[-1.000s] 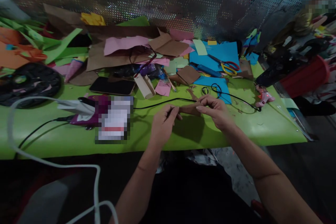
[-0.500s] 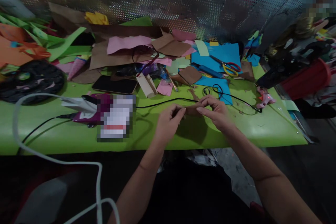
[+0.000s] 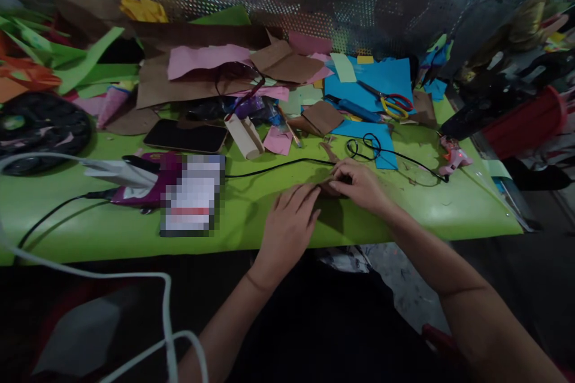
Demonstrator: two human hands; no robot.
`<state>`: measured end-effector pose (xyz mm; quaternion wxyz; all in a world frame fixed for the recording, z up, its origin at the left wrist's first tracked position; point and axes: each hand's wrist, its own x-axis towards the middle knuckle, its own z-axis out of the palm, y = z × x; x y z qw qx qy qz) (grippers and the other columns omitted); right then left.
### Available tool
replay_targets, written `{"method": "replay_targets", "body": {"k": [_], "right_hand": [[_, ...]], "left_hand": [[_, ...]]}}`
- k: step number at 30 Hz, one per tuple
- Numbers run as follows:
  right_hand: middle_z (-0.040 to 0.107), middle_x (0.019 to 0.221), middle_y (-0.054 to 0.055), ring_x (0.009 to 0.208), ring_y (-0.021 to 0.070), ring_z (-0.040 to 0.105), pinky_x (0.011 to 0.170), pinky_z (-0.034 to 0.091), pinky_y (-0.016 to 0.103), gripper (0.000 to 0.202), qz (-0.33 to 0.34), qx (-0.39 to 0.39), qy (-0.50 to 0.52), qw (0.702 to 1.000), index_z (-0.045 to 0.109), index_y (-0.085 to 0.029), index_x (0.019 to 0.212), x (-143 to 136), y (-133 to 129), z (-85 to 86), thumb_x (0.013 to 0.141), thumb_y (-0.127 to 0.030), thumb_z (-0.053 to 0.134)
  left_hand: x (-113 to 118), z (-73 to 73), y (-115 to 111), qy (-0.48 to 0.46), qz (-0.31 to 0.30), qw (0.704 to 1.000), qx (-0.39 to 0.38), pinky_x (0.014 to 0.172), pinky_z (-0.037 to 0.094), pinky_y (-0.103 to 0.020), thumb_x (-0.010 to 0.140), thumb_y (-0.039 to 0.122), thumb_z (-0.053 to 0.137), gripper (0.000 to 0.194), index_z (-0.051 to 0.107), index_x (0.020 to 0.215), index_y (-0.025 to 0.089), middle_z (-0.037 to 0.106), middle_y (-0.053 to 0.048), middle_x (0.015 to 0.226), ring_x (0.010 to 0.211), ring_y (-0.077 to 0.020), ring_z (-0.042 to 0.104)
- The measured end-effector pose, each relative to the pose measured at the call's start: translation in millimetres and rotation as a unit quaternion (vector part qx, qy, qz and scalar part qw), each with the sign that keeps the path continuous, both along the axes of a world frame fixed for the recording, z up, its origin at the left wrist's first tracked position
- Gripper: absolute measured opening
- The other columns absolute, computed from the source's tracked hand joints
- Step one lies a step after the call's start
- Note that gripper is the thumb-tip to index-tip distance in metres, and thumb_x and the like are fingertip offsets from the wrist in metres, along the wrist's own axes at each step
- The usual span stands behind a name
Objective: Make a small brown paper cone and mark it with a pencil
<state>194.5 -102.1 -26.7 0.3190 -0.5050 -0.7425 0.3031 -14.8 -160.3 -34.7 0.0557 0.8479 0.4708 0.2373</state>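
A small piece of brown paper (image 3: 327,187) is pressed flat against the green bench (image 3: 112,233), close to its near edge and a little right of the middle. It is largely covered by both hands, so its outline cannot be told. The left hand (image 3: 290,222) lies palm down with its fingers stretched out, the fingertips resting on the paper's near-left part. The right hand (image 3: 362,185) is curled over the paper's right end, its fingers bent and pinched on the edge.

Just behind the hands a black cable (image 3: 278,166) runs across the bench, looping on a blue sheet (image 3: 381,81) and ending at a pink glue gun (image 3: 453,158) near the right edge. Red-and-yellow scissors (image 3: 390,103) lie on the blue sheet toward the far right corner. A cardboard tube (image 3: 245,137) and a pink scrap (image 3: 278,140) lie behind the cable, with a dark phone (image 3: 186,136) to their left. Brown and pink paper sheets (image 3: 202,72) are heaped along the far edge, and green strips (image 3: 85,63) are piled at the far left corner beside a black round tray (image 3: 42,131). A white cable (image 3: 166,311) hangs in front of the near edge.
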Motion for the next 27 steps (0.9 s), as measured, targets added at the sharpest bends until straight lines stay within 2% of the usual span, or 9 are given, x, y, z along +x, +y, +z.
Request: {"method": "replay_targets", "body": {"k": [2,8,12,15,18,20,23,25,27], "right_hand": [[0.063,0.089,0.003,0.087,0.0192,0.061,0.078,0.045,0.033,0.016,0.002,0.006,-0.029,1.000,0.054,-0.021,0.067,0,0,1.0,0.080,-0.018,0.063],[0.064,0.099,0.006,0.097,0.0219,0.061,0.085,0.046,0.036,0.017,0.001,0.025,-0.119,0.993,0.055,-0.022,0.070,-1,-4,4.6,0.084,-0.018,0.064],[0.065,0.094,0.006,0.094,0.0231,0.061,0.083,0.047,0.037,0.014,-0.009,0.047,-0.155,0.987,0.058,-0.022,0.074,3,-6,6.5,0.085,-0.021,0.067],[0.067,0.093,0.007,0.095,0.0247,0.061,0.083,0.047,0.038,0.006,-0.037,0.086,-0.156,0.983,0.064,-0.022,0.088,9,-14,11.0,0.091,-0.027,0.064],[0.072,0.111,0.009,0.108,0.0256,0.062,0.092,0.046,0.041,0.018,-0.026,0.133,-0.167,0.977,0.065,-0.022,0.111,10,-31,16.5,0.099,-0.028,0.053],[0.069,0.130,0.009,0.120,0.0248,0.060,0.100,0.043,0.042,0.031,0.030,0.135,-0.207,0.969,0.061,-0.022,0.128,6,-44,17.8,0.103,-0.033,0.047],[0.049,0.155,0.008,0.143,0.0252,0.044,0.115,0.034,0.048,0.056,0.111,0.110,-0.295,0.943,0.040,-0.022,0.152,-2,-59,14.5,0.103,-0.049,0.043],[0.038,0.163,0.009,0.150,0.0261,0.033,0.120,0.027,0.053,0.070,0.125,0.093,-0.341,0.927,0.026,-0.021,0.159,-4,-64,10.0,0.101,-0.059,0.038],[0.034,0.164,0.010,0.152,0.0268,0.031,0.121,0.025,0.057,0.074,0.113,0.085,-0.367,0.920,0.020,-0.021,0.161,-3,-66,5.5,0.100,-0.062,0.034]], "left_hand": [[2,-2.0,-4,0.045,-0.025,0.999,0.003,0.105,0.042,-0.044,0.101,0.026,0.046,0.044,0.052,0.142,0.013,0.061,-0.013,0.143,0.128,-0.0278,0.055],[4,-1.3,-6,0.105,-0.047,0.993,-0.018,0.107,0.040,-0.046,0.101,0.040,0.048,0.051,0.053,0.143,0.012,0.058,-0.012,0.147,0.132,-0.0295,0.052],[3,0.7,-8,0.121,-0.050,0.991,-0.023,0.108,0.040,-0.048,0.100,0.044,0.047,0.057,0.049,0.147,0.012,0.054,-0.011,0.151,0.135,-0.0302,0.050],[4,1.2,-9,0.128,-0.052,0.990,-0.025,0.108,0.039,-0.049,0.100,0.044,0.047,0.059,0.046,0.149,0.011,0.052,-0.011,0.153,0.136,-0.0306,0.048],[5,1.8,-9,0.134,-0.047,0.989,-0.034,0.108,0.039,-0.050,0.099,0.042,0.048,0.060,0.043,0.151,0.012,0.051,-0.011,0.154,0.136,-0.0312,0.048],[5,2.0,-9,0.134,-0.042,0.989,-0.042,0.108,0.040,-0.050,0.099,0.040,0.050,0.060,0.044,0.151,0.012,0.052,-0.012,0.152,0.136,-0.0314,0.048],[6,1.1,-9,0.128,-0.046,0.990,-0.036,0.108,0.040,-0.051,0.098,0.038,0.050,0.052,0.054,0.143,0.012,0.056,-0.014,0.148,0.135,-0.0321,0.049],[5,0.2,-9,0.126,-0.050,0.991,-0.025,0.107,0.040,-0.052,0.098,0.038,0.049,0.050,0.057,0.140,0.012,0.056,-0.014,0.148,0.134,-0.0330,0.051],[3,-0.3,-10,0.124,-0.049,0.991,-0.022,0.107,0.040,-0.052,0.099,0.040,0.046,0.053,0.053,0.145,0.013,0.053,-0.014,0.152,0.134,-0.0330,0.050]]}}
